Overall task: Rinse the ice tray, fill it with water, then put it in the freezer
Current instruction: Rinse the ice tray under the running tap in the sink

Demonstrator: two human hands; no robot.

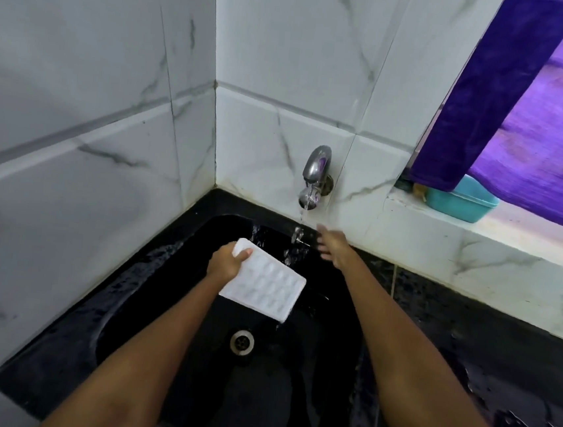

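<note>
Wet black counter – sunken sink, steel drain

The black sink basin lies open at lower centre around the drain. The tap juts from the tiled wall above; walls close the left and back.

Two walls meet in a corner, both clad in white tiles with grey marble veining. A chrome tap is mounted low on the far wall, to the right of the corner. A black sink is set in the corner, with a round metal drain in its floor. The black counter to the right is wet. Above it, a white tiled sill carries a teal tub. A purple curtain hangs over the window; daylight glows through it.
</note>
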